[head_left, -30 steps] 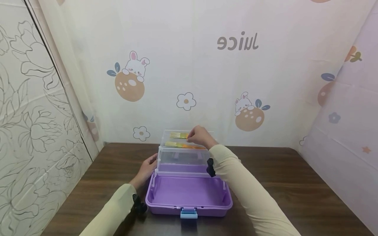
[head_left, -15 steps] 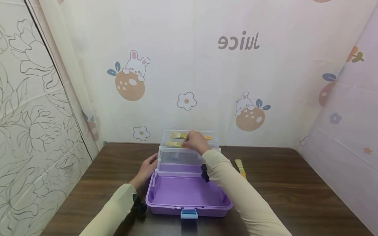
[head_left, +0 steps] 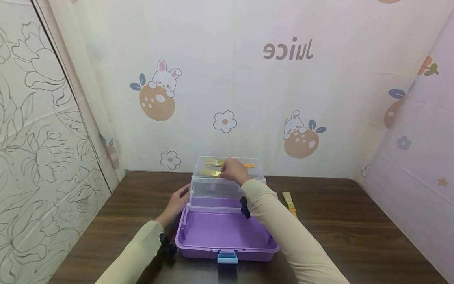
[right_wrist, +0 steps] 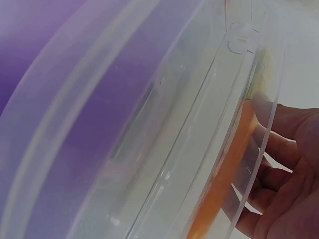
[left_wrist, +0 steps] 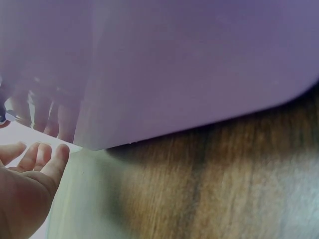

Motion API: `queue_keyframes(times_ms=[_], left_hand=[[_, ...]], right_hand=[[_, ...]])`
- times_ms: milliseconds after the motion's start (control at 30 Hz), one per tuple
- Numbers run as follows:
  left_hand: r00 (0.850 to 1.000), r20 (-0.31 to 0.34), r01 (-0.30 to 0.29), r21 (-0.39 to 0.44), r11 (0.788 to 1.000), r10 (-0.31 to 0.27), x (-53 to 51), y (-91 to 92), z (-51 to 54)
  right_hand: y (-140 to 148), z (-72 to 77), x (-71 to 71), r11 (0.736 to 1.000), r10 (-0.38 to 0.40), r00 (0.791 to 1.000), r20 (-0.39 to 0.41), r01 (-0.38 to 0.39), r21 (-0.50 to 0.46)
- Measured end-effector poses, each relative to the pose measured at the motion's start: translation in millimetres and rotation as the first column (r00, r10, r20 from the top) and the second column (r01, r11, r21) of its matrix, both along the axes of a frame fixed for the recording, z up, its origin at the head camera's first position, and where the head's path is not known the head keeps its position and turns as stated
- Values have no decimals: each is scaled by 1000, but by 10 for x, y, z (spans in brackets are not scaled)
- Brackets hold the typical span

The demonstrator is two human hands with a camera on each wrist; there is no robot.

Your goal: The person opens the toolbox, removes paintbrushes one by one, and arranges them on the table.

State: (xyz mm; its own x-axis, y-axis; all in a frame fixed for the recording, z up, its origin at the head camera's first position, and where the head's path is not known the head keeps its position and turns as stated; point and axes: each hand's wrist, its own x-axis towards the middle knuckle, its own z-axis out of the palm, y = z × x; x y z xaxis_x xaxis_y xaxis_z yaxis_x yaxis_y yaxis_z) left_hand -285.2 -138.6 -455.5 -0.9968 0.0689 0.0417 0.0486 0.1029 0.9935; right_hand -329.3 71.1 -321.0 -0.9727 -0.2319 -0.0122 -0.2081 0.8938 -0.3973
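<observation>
A purple storage box [head_left: 227, 232] stands unfolded on the table, its clear trays [head_left: 227, 187] raised behind the base. Two flat paintbrushes lie crosswise in the top tray: a rear paintbrush [head_left: 214, 162] and a front paintbrush [head_left: 209, 172]. My right hand [head_left: 235, 170] pinches the front one near its metal ferrule. In the right wrist view its orange handle [right_wrist: 227, 164] shows inside the clear tray wall, thumb and fingers beside it. My left hand [head_left: 177, 201] rests against the box's left side; the left wrist view shows its fingers extended by the wall.
Another paintbrush [head_left: 289, 202] lies on the table right of the box, partly behind the right sleeve. A light blue latch [head_left: 227, 257] sits at the box front. The dark wooden table [head_left: 354, 228] reaches a printed curtain [head_left: 255, 79] behind.
My right hand has moved from the rear paintbrush down to the front one and now grips it; its bristle end has shifted slightly. The left hand has stayed still.
</observation>
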Motion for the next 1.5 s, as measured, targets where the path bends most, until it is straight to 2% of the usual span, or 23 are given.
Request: queue_keyframes(times_ms=[300,567,900,1200,1500], left_hand=[[1000,-3,2,-16,1000,-2,23,6,37],[1000,2,-3,-5,1000,3,-5,1,-24],[1000,-1,-11,-10,1000,11,8,15,0],[1000,4,0,6,1000,0,7,8,-6],[1000,-9,-11,-28,1000,11,1,4,-15]], right_hand=[[10,-10,-7,1000,24,1000,-9,-23,6],[40,-15,-41,997,81,997,-22,-81,-14],[70,92,-33,986,162,985,-61,-164,-17],[67,174,-16,982,183,980,-78,-186,-31],[128,224,17,977,175,982,-63,-182,-113]])
